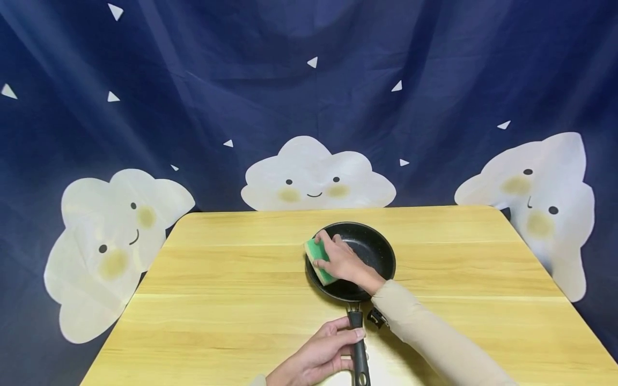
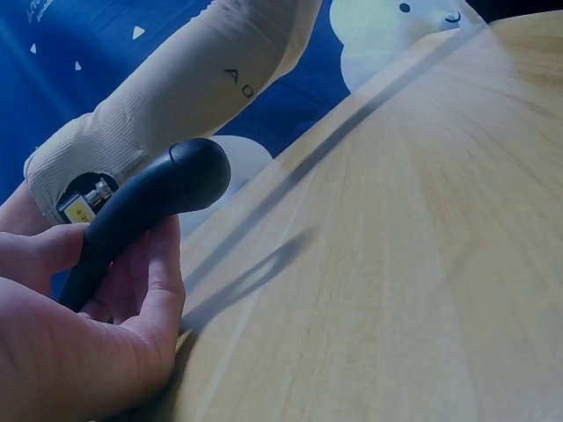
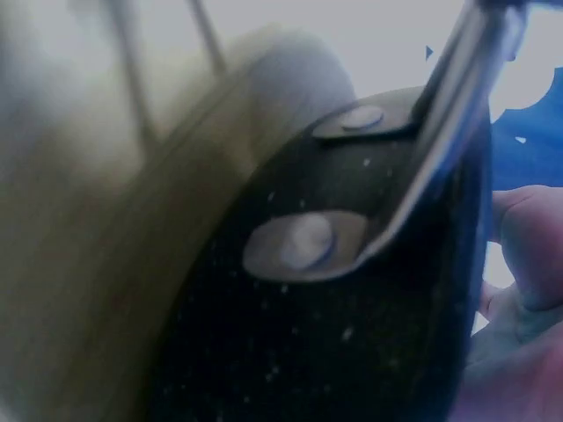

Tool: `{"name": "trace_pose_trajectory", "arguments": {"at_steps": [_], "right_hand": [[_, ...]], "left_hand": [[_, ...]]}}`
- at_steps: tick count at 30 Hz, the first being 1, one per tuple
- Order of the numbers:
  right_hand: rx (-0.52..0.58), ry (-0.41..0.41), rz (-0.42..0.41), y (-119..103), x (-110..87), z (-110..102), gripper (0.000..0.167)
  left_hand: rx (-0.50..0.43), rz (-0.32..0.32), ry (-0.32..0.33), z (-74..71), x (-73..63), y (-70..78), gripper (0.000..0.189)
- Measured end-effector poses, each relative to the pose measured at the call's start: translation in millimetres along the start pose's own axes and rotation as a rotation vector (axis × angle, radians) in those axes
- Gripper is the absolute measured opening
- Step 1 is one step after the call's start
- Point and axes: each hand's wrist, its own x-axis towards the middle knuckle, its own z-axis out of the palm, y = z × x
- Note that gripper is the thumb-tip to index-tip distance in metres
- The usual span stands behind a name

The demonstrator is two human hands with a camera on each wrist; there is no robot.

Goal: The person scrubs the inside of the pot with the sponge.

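Observation:
A black frying pan [image 1: 374,252] sits on the wooden table, its handle [image 1: 359,356] pointing toward me. My left hand [image 1: 325,351] grips that handle, thumb on top and fingers beneath. In the left wrist view the handle's rounded end [image 2: 201,176] sticks out past the hand. My right hand [image 1: 345,260] holds a green and cream sponge [image 1: 324,275] against the left inner side of the pan, the sponge tilted over the rim. Close up in the right wrist view are the pan's speckled outer wall [image 3: 264,352] and a riveted bracket [image 3: 308,242]; the sponge is hidden there.
Pale wooden table [image 1: 217,300] surrounds the pan. Behind it hangs a dark blue curtain [image 1: 270,64] with white clouds and triangles. The right sleeve [image 1: 434,338] crosses over the table to the right of the handle, with a dark device [image 1: 376,317] at the wrist.

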Motion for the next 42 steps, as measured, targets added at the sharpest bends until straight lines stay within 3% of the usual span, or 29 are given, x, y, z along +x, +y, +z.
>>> {"name": "trace_pose_trajectory", "arguments": {"at_steps": [10, 17, 26, 34, 42], "right_hand": [[-0.103, 0.045, -0.026, 2, 1.9, 2, 0.044], [-0.180, 0.083, -0.042, 5, 2.3, 4, 0.045], [-0.317, 0.203, -0.087, 18, 7.4, 0, 0.043], [-0.387, 0.201, -0.051, 26, 10.7, -3, 0.042], [-0.455, 0.227, -0.020, 31, 12.5, -1, 0.039]], "left_hand": [[-0.002, -0.010, 0.019, 1.1, -0.6, -0.6, 0.033], [0.004, -0.022, 0.045, 2.6, -0.1, -1.1, 0.024], [0.017, -0.003, 0.056, 5.8, 2.0, -1.1, 0.018], [0.007, -0.011, 0.077, 6.9, 0.7, -0.6, 0.027], [0.019, 0.011, 0.067, 6.2, 0.2, -1.0, 0.021]]}}
